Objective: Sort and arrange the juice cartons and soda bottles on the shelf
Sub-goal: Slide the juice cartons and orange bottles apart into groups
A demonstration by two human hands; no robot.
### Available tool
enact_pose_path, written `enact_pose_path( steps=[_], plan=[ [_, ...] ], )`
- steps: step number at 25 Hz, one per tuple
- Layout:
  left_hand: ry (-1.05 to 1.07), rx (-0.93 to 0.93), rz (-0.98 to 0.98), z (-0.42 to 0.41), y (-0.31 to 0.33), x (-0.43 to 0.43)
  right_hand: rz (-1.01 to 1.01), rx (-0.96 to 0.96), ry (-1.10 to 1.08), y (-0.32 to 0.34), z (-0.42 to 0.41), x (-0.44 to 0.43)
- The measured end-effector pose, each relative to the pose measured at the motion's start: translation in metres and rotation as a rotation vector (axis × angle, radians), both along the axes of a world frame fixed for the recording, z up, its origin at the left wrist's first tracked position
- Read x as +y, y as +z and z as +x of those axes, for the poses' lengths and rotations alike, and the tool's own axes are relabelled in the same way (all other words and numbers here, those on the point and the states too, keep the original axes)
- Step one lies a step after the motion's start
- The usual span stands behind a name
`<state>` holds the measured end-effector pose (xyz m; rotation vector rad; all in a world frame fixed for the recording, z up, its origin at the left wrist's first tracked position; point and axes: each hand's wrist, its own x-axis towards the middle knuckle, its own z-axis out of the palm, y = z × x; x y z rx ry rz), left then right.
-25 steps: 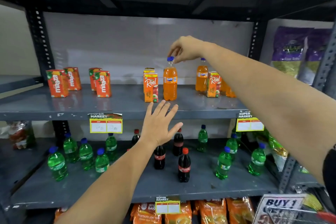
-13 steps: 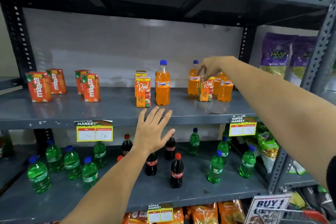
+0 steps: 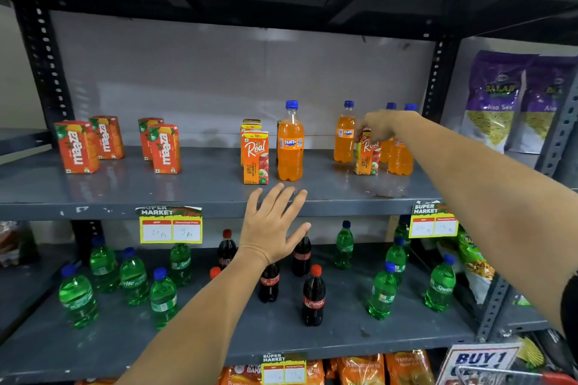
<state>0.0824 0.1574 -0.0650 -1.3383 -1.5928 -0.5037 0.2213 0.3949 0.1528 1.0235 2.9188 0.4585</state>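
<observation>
On the upper grey shelf stand several orange Maaza cartons at the left. Two Real juice cartons stand in the middle beside an orange Fanta bottle. Further right are another Fanta bottle and two more behind my right arm. My right hand pinches the top of a slightly tilted Real carton among those bottles. My left hand hovers open, fingers spread, in front of the shelf edge below the middle Fanta bottle.
The lower shelf holds scattered green Sprite bottles and dark Coca-Cola bottles. Price tags hang on the shelf edge. Purple snack bags fill the bay at the right; orange packets sit below.
My right hand let go of the middle Fanta bottle's cap and moved right and down onto the Real carton among the right-hand bottles. My left hand stayed open below the shelf edge.
</observation>
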Motion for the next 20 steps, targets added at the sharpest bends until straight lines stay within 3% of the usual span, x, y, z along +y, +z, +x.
enact_pose_path(
  steps=[5,13,20],
  plan=[
    [0.020,-0.020,-0.052,0.001,0.002,-0.004,-0.032,0.027,0.049,0.005,-0.001,-0.009],
    [0.067,-0.038,-0.224,0.004,0.015,-0.019,-0.347,0.022,0.153,0.028,-0.025,-0.085],
    [0.109,-0.084,-0.256,-0.006,0.029,-0.034,-0.397,0.042,0.132,0.023,-0.035,-0.105]
  ],
)
